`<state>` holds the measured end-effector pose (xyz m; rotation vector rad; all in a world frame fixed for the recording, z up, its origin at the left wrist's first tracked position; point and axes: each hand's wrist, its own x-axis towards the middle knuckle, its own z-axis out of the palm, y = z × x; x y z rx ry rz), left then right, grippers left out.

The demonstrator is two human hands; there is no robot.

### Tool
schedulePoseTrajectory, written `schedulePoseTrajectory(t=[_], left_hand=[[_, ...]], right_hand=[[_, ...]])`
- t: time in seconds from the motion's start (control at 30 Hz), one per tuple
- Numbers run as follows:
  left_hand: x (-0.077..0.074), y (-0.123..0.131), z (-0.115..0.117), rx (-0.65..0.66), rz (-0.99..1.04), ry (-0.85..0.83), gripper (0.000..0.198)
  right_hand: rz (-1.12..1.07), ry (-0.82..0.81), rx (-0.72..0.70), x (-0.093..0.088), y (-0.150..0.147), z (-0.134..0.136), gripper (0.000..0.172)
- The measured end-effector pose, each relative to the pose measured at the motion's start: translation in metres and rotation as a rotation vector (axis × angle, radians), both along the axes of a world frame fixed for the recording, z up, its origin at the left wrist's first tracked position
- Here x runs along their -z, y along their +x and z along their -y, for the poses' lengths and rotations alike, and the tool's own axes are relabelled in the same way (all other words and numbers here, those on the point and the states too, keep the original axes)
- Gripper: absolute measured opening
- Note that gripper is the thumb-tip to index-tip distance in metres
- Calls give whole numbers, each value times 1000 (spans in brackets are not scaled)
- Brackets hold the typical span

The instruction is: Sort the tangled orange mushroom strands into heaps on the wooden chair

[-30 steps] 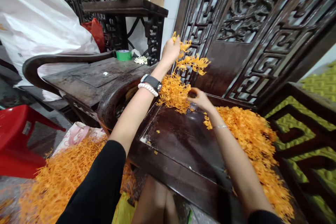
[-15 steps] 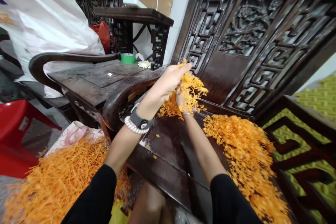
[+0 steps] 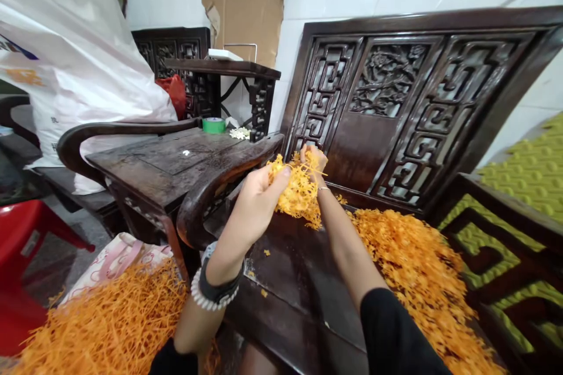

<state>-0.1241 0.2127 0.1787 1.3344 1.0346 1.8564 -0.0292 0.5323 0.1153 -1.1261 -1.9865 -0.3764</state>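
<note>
Between my two hands is a bunch of orange branching plastic pieces [image 3: 295,194], above the dark wooden bench seat [image 3: 299,269]. My left hand [image 3: 255,202], with a dark band and a beaded bracelet at the wrist, is closed on its left side, thumb on top. Farther back, my right hand [image 3: 315,161] is closed on the bunch's right end, its fingers partly hidden by orange strands. To the right of my right forearm lies a heap of orange flower-like pieces [image 3: 413,269]. At the lower left is a pile of thin orange stringy pieces [image 3: 109,322].
The bench's carved backrest [image 3: 378,111] rises behind my hands, its curved armrest [image 3: 220,181] to their left. A side table [image 3: 145,155] bears green tape [image 3: 213,125]. A white sack [image 3: 88,70], red stool [image 3: 26,246] and yellow textured sheet [image 3: 528,164] stand around.
My hands have moved apart: the left lower and to the left, the right out from behind it to the far right side. The bunch is stretched between them. The camera view has tilted up.
</note>
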Motion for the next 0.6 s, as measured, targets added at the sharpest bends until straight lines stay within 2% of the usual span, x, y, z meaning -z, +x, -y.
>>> schedulePoseTrajectory(t=[0.13, 0.23, 0.3, 0.5, 0.6], left_hand=[[26, 4, 28, -84, -119, -157, 37], [48, 12, 46, -120, 10, -294, 41], [55, 16, 53, -115, 120, -345, 43], [48, 18, 52, 3, 230, -343, 50], [45, 21, 50, 151, 316, -306, 49]], right_hand=[[-55, 57, 79, -15, -7, -1, 38], [-41, 101, 46, -29, -16, -4, 35], [-37, 122, 28, -40, -21, -8, 34], [-57, 139, 16, -66, -24, -18, 39], [-54, 145, -5, -73, -19, -22, 37]])
